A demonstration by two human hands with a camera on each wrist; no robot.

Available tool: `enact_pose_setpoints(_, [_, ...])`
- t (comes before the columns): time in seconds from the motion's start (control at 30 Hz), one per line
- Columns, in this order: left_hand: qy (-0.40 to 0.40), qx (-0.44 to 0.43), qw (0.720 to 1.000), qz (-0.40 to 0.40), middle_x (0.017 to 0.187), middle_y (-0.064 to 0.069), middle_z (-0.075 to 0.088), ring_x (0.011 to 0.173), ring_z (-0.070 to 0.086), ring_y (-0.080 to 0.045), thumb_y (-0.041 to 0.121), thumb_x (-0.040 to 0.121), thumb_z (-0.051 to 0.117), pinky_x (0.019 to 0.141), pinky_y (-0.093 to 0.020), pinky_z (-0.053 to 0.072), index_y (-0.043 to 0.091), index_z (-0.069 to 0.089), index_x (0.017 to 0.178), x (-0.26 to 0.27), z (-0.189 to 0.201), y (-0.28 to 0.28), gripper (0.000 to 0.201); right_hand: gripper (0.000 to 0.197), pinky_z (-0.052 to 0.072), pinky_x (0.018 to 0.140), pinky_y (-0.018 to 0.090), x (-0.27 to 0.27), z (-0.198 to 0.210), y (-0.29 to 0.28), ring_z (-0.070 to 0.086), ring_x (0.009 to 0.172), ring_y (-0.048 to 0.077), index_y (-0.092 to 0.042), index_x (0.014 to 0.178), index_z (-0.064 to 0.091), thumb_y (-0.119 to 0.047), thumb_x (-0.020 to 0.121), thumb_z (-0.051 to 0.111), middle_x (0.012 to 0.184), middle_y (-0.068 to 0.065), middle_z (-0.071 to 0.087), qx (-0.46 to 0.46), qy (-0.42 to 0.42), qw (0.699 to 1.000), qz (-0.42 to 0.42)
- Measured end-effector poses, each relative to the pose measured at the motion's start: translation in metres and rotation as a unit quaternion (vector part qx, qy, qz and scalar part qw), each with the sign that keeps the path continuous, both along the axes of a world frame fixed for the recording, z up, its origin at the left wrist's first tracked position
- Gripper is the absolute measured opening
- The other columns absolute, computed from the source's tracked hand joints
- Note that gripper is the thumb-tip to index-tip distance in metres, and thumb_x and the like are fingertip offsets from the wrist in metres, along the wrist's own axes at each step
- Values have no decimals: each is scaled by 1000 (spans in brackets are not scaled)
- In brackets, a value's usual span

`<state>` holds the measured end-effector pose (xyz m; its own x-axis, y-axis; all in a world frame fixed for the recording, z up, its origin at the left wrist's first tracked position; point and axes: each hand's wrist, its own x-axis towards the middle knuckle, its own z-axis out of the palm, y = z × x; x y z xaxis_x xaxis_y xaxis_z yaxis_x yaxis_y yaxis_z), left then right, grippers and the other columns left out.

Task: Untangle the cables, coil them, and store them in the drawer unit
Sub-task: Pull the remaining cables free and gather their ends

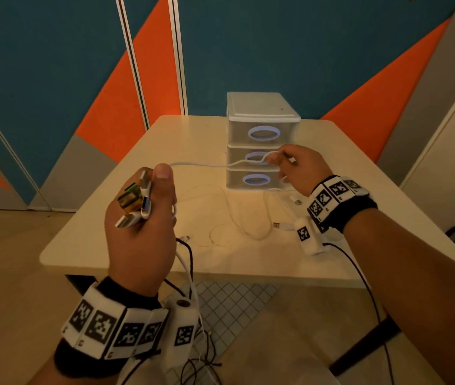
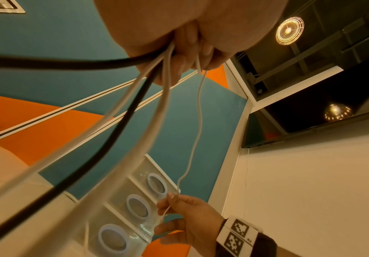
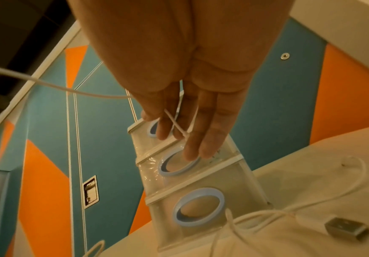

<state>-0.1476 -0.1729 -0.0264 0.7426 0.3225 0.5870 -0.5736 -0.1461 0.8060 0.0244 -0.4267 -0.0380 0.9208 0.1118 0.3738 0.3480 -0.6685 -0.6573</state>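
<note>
My left hand (image 1: 143, 207) is raised near the table's front left and grips a bundle of cable plugs (image 1: 136, 201), white and greenish, with white and black cords (image 2: 135, 107) hanging from the fist. A thin white cable (image 1: 207, 164) runs taut from it to my right hand (image 1: 293, 168), which pinches that cable (image 3: 177, 127) between thumb and fingers in front of the middle drawer. The translucent three-drawer unit (image 1: 259, 140) with blue ring handles stands at the back of the table, all drawers closed. More white cable loops (image 1: 248, 218) lie loose on the table.
The cream table (image 1: 137, 151) carries loose USB plugs (image 1: 282, 225) near my right wrist; one plug (image 3: 346, 227) lies close to the bottom drawer. Blue and orange wall panels stand behind. Black wrist-camera wires hang below the table's front edge.
</note>
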Motion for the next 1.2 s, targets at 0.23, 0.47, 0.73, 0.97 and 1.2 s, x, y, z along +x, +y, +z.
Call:
enact_pose_setpoints(0.23, [-7, -19, 1000, 7, 59, -6, 36, 48, 34, -16, 45, 100, 49, 50, -28, 29, 27, 50, 67, -3, 3, 6, 38, 49, 44, 67, 28, -43, 35, -5, 57, 69, 11, -23, 84, 70, -52, 102, 36, 68, -7, 59, -37, -58, 997, -18])
enact_pose_setpoints(0.47, [-15, -119, 992, 29, 53, 9, 38, 47, 31, -9, 41, 104, 47, 47, -27, 26, 22, 47, 69, -7, 17, 28, 40, 32, 55, 57, 26, -152, 10, -28, 61, 63, 3, -27, 80, 71, -30, 102, 47, 72, -17, 65, -92, 124, 977, 148])
enact_pose_setpoints(0.73, [16, -1, 998, -62, 54, 10, 34, 44, 29, -9, 38, 99, 53, 53, -28, 26, 22, 42, 64, -25, 2, 4, 40, 63, 52, 77, 18, -204, -63, -5, 63, 86, 1, -35, 109, 66, -81, 83, 32, 99, -15, 66, -262, 220, 906, 249])
enact_pose_setpoints(0.97, [67, 256, 954, -142, 61, 9, 46, 55, 45, -5, 35, 102, 49, 61, -12, 35, 19, 47, 66, -42, -5, -16, 40, 96, 54, 85, 25, -206, -12, 9, 58, 110, -4, -47, 149, 25, -85, 66, 56, 135, -28, 49, -76, 62, 979, 179])
enact_pose_setpoints(1.2, [68, 156, 971, -166, 52, 18, 48, 50, 47, 0, 34, 101, 48, 60, -24, 35, 9, 63, 83, -48, 5, -23, 34, 33, 52, 75, 20, -217, 16, 57, 70, 72, 7, -26, 130, 55, -35, 102, 41, 74, -8, 72, 30, 28, 967, 250])
